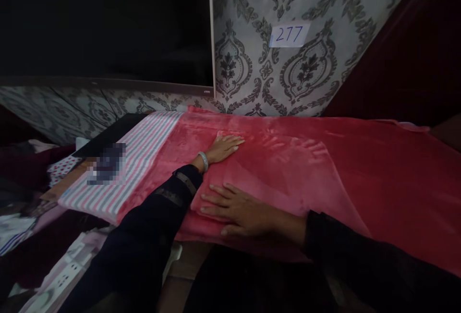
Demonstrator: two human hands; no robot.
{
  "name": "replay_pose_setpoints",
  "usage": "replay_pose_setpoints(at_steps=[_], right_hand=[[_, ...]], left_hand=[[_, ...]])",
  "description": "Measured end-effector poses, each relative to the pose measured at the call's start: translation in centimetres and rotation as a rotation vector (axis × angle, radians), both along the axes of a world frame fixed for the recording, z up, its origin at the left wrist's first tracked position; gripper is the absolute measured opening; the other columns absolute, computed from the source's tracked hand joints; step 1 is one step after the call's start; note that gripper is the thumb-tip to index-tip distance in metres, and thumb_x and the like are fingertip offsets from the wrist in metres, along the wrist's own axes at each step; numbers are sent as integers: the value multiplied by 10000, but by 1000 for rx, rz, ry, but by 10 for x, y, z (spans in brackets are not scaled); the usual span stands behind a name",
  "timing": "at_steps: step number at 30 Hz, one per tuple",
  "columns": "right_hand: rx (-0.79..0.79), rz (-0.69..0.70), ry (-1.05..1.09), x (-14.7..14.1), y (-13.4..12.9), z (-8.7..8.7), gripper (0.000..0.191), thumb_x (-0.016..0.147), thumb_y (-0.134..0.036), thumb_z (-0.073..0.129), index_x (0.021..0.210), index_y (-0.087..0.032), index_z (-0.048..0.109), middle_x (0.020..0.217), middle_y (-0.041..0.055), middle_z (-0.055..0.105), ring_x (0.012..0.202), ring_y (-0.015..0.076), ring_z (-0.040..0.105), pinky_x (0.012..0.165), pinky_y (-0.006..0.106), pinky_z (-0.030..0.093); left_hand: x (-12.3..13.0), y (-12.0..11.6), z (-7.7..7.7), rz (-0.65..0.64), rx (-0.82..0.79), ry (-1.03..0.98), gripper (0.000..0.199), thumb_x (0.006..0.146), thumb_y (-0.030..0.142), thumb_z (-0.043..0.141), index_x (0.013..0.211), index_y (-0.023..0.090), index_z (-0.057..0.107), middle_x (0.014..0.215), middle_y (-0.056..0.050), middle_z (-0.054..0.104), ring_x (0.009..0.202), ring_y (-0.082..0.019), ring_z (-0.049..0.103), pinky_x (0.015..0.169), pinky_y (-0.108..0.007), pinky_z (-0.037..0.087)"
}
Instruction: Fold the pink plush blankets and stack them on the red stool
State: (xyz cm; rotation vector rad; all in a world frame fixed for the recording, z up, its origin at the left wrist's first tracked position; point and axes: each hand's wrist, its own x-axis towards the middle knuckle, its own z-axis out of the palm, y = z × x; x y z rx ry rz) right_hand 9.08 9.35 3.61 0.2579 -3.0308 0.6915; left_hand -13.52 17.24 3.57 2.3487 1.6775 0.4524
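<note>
Across the tabletop (68, 178), in the head view, the red blanket (392, 174) lies beneath both your hands, running from the striped cloth (144, 152) on the left to the right edge of view. A paler, folded-looking panel (273, 188) lies on top of it; whether the two are one piece cannot be told.

Your left hand (224, 149) rests palm down by the panel's far left corner, fingers extended and only slightly apart. Your right hand (247, 211) lies near the panel's close left edge, fingers spread wide. Neither hand appears to pinch the fabric.

The step in hand is judged to be pressing and smoothing the panel flat. The next move calls for light, level palms, so that the pile is not dragged into a ridge (the plush looks prone to shifting).

Count: two hands, one red blanket, one paler panel, one striped cloth, one bracelet (203, 162) on your left wrist, one dark screen (108, 25), one paper label (289, 34) reading 277. The item on the striped cloth is obscured and cannot be identified.
</note>
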Motion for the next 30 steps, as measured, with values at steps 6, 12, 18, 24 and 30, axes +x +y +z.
replay_pose_setpoints(at_steps=[6,12,18,24,30], right_hand=[[-86,47,-18,25,-18,23,674,1045,-499,509,1642,-306,262,1714,30,202,1594,235,61,1297,484,84],[2,-239,105,48,57,52,636,1049,-547,470,1612,-272,358,1694,83,266,1583,270,154,1279,547,128],[91,-303,108,35,120,26,691,1033,-632,428,1596,-232,397,1662,98,345,1570,290,202,1281,557,97],[69,-308,38,33,111,1,714,1040,-631,405,1635,-254,289,1712,94,203,1591,303,77,1265,607,33],[-101,-135,-32,55,69,8,648,1061,-547,433,1637,-299,270,1718,50,183,1594,280,18,1272,584,14]], left_hand=[[0,-3,19,21,-89,75,554,1050,433,306,1578,291,398,1682,-47,342,1571,-257,228,1276,-566,51],[20,26,63,-138,-120,-1,586,1050,518,270,1579,304,404,1680,-14,346,1570,-237,235,1291,-504,73],[55,71,45,-304,-255,-55,558,1045,436,285,1534,251,478,1679,-21,347,1555,-192,281,1285,-402,167],[55,72,10,-235,-191,-64,558,1050,431,306,1563,248,430,1683,-37,338,1550,-188,296,1293,-416,123],[53,70,14,-267,-169,-73,534,1061,426,308,1560,285,436,1683,-4,334,1563,-191,267,1299,-414,114]])
